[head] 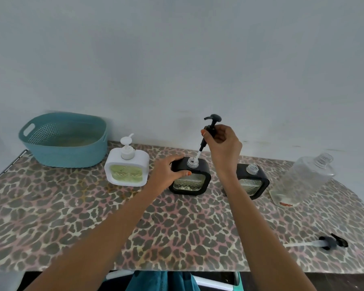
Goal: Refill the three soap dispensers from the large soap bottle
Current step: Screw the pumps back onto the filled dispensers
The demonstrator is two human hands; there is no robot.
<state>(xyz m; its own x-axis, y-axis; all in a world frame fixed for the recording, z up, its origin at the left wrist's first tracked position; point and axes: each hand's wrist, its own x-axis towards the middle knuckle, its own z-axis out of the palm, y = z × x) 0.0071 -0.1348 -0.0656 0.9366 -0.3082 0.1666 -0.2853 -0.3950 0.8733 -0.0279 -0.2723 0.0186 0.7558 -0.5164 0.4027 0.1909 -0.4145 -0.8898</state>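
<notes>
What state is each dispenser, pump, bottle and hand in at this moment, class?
White dispenser: pump fitted, green soap inside.
Middle black dispenser: neck open, gripped by left hand.
Held pump: pinched by right hand, tube tip in that neck.
Right black dispenser: neck open, no pump.
Large bottle: uncapped, looks almost empty.
Loose pump: lying on table.

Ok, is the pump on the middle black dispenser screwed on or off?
Off. The right hand holds the black pump above the middle black dispenser; only its tube's lower end is in the bare threaded neck.
</notes>
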